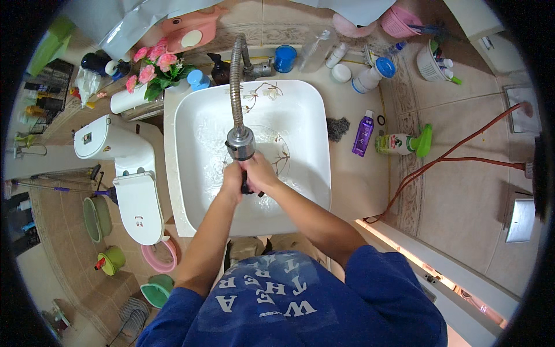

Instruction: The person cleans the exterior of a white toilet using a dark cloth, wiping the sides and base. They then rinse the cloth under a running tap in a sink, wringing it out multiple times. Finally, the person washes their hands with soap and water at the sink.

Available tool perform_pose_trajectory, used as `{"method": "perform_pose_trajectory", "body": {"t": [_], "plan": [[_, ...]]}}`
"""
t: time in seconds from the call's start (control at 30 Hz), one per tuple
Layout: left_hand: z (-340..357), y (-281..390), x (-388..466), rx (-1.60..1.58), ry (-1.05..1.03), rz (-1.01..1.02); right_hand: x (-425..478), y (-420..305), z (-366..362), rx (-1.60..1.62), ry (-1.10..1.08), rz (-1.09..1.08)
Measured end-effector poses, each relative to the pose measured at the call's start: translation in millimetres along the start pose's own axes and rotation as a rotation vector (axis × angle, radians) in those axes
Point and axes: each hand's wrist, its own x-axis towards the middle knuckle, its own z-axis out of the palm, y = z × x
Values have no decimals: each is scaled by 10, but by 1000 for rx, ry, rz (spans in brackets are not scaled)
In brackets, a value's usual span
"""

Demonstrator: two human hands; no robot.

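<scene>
My left hand and my right hand are together under the faucet's spray head, over the white washbasin. Both are closed around a small black object; fingers cover most of it, so its kind is unclear. From the back of the basin, a flexible metal faucet hose arches toward me, and its head hides part of my fingers. Water ripples and splashes across the basin floor, which carries a painted flower pattern.
Right of the basin lie a dark scouring pad, a purple tube and a green-topped spray bottle. Bottles and a blue jar line the back. Pink artificial flowers stand back left, above a white toilet. Red cords hang at right.
</scene>
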Motion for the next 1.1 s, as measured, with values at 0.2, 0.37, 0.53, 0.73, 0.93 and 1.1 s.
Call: {"method": "perform_pose_trajectory", "body": {"t": [0.2,0.37,0.53,0.73,0.93,1.1], "plan": [[-518,372,-462,359,-38,630,-273,-109,-697,-140,29,-481],[-356,332,-976,1724,82,1123,-688,-166,-925,-667,55,-953],[-303,-5,-810,1459,134,803,-751,175,-713,-603,122,-542],[-368,-73,-588,1711,77,900,-587,400,-590,-781,116,-592],[-289,278,-574,1133,122,589,-355,117,-804,-310,46,-477],[-172,475,119,1296,507,1027,535,-81,-534,-531,422,-354]]}}
